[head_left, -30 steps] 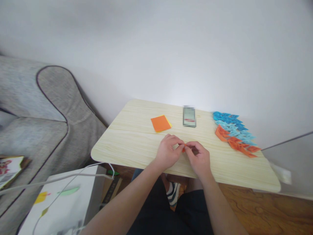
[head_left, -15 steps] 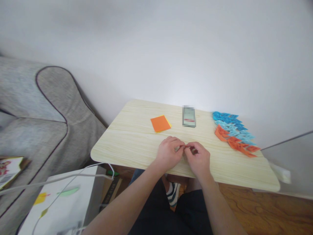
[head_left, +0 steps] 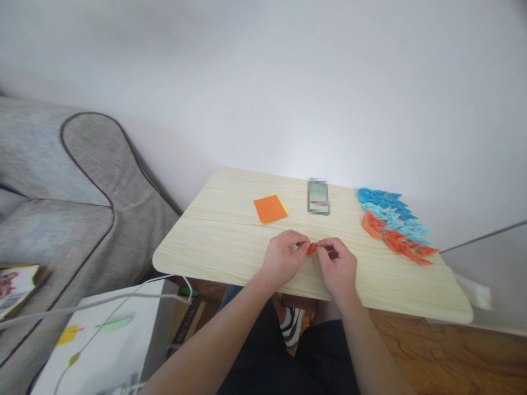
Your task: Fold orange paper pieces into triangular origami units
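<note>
Between my fingertips is a small folded piece of orange paper (head_left: 312, 248), held just above the table's front half. My left hand (head_left: 287, 255) pinches its left side with thumb and forefinger. On the other side my right hand (head_left: 337, 265) pinches its right edge. Fingers cover part of the paper, so its full shape is hidden. Beyond my left hand lies a stack of square orange and yellow paper sheets (head_left: 270, 209). To the right, folded paper pieces lie in rows: dark blue ones (head_left: 385, 200), light blue ones (head_left: 397, 222) and orange ones (head_left: 397, 241).
A blurred-out phone-like rectangle (head_left: 318, 197) lies near the back of the pale wooden table (head_left: 214, 230), close to the wall. Left of the table stand a grey sofa (head_left: 94, 164) and a white box-like surface (head_left: 119, 340) with white cables (head_left: 135, 295) crossing over it.
My hands have drawn slightly apart, and the orange paper between the fingertips now shows more. The sheets and folded pieces on the table have stayed put.
</note>
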### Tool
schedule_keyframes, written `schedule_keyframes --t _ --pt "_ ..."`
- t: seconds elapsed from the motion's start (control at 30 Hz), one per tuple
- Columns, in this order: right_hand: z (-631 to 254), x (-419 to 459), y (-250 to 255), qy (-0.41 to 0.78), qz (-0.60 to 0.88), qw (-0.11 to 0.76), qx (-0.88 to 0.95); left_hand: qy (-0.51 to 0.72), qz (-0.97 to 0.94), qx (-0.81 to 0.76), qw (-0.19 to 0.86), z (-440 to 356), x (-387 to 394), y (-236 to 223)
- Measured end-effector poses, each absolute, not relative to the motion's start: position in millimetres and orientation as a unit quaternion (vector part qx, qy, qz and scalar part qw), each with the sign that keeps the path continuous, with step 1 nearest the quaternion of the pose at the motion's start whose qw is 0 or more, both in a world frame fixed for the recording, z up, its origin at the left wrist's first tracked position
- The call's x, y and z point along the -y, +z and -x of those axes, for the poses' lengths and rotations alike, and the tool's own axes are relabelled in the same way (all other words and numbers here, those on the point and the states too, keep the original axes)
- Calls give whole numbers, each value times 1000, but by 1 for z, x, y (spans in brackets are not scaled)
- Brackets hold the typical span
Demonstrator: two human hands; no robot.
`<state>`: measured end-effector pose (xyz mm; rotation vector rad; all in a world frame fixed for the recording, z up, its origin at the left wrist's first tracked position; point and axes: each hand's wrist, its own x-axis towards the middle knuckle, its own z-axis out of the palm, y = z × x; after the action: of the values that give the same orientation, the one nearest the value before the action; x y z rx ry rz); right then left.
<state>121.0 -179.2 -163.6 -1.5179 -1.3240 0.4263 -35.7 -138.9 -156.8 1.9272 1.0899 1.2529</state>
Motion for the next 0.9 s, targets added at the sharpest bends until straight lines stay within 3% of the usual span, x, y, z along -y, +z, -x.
schedule_keyframes --t 0.9 --pt "-124 175 -173 298 558 580 513 518 -658 -398 375 38 140 -153"
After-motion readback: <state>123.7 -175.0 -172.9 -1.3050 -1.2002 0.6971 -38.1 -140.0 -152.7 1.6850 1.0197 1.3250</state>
